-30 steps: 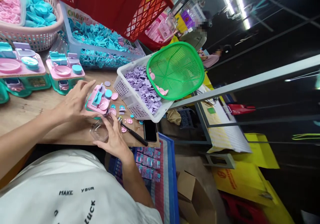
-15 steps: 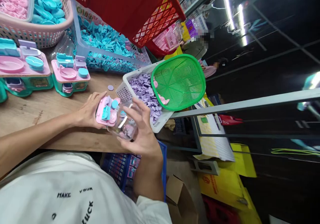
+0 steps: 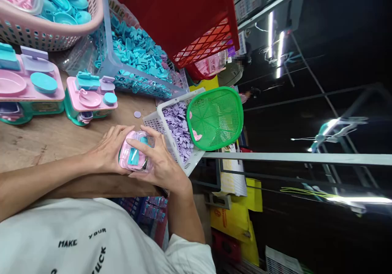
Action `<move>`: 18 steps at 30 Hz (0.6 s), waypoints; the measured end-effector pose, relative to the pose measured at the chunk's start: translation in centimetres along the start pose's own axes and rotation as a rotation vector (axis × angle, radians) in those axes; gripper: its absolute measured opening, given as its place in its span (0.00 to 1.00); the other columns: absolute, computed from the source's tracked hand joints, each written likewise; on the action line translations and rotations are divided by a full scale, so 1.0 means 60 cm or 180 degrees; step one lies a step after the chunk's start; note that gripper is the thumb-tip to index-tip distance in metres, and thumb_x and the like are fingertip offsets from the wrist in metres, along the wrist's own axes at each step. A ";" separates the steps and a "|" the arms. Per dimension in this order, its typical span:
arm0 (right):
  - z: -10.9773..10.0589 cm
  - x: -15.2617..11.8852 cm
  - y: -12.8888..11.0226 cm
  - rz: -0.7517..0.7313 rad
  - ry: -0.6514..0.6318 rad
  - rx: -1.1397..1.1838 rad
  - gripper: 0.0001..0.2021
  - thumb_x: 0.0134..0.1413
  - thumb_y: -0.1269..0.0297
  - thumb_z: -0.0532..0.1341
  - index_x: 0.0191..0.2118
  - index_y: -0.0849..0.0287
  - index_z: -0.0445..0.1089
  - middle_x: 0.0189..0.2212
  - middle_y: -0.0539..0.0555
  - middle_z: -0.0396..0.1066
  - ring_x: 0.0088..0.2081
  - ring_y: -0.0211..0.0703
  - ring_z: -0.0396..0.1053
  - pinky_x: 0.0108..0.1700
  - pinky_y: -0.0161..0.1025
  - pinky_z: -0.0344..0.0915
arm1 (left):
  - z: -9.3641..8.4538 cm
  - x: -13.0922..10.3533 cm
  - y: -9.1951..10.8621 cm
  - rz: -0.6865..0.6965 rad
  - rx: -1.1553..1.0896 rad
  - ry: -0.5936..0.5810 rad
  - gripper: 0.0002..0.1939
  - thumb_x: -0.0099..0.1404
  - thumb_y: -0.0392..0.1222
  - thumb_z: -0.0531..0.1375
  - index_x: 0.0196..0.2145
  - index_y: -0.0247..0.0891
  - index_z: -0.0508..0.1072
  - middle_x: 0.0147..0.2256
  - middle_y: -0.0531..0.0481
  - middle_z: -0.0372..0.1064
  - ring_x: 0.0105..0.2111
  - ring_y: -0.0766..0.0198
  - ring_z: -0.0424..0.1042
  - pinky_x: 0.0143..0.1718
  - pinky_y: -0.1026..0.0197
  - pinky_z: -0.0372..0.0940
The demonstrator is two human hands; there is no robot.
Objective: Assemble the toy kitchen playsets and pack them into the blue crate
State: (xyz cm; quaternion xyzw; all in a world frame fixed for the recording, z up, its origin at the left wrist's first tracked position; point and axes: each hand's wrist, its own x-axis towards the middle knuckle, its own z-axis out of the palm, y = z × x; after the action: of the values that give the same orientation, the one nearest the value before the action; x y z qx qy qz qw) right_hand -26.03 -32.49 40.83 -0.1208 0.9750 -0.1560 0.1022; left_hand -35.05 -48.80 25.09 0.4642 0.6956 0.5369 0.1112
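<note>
shirt (image 3: 92, 221), cut off below, reads "make your"; red crate (image 3: 171, 16), top cut off, lies beyond green basket (image 3: 214, 119); left of that basket, left hand (image 3: 108, 149) grips toy kitchen (image 3: 125, 153), right hand (image 3: 162, 161) grips clear cover (image 3: 143, 140) over it, hiding edges.

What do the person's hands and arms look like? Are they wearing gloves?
No gloves: the left hand and right hand are bare, with no watch or bracelet showing. A short, loose white sleeve covers the upper right arm. The left sleeve is out of view. The white shirt has dark lettering, including "MAKE YOUR".
</note>
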 end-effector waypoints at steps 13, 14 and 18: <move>-0.013 0.013 -0.011 0.0010 -0.0128 -0.0259 0.30 0.59 0.54 0.70 0.66 0.44 0.68 0.71 0.60 0.52 0.73 0.61 0.52 0.72 0.65 0.57 | 0.000 -0.002 0.004 0.0029 -0.0179 0.0017 0.52 0.59 0.58 0.68 0.71 0.40 0.48 0.65 0.33 0.60 0.62 0.38 0.63 0.61 0.39 0.62; -0.013 0.014 -0.011 -0.0035 -0.0111 -0.0259 0.30 0.59 0.54 0.69 0.66 0.45 0.68 0.71 0.60 0.52 0.73 0.61 0.52 0.72 0.65 0.57 | -0.002 -0.001 0.006 0.0022 -0.0177 0.0032 0.51 0.59 0.57 0.68 0.70 0.40 0.49 0.65 0.34 0.60 0.61 0.39 0.64 0.60 0.39 0.62; -0.011 0.012 -0.008 -0.0078 -0.0037 -0.0233 0.28 0.58 0.57 0.70 0.64 0.45 0.69 0.69 0.60 0.54 0.72 0.62 0.54 0.71 0.65 0.58 | -0.004 0.001 0.012 0.0012 -0.0166 0.0092 0.47 0.60 0.57 0.66 0.69 0.39 0.52 0.63 0.34 0.63 0.59 0.38 0.66 0.58 0.40 0.63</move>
State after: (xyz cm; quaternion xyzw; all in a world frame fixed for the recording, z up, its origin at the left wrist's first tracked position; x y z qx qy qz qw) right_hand -26.75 -32.93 41.47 -0.1374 0.9779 -0.1207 0.1014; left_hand -34.81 -48.92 25.82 0.4546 0.6821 0.5617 0.1122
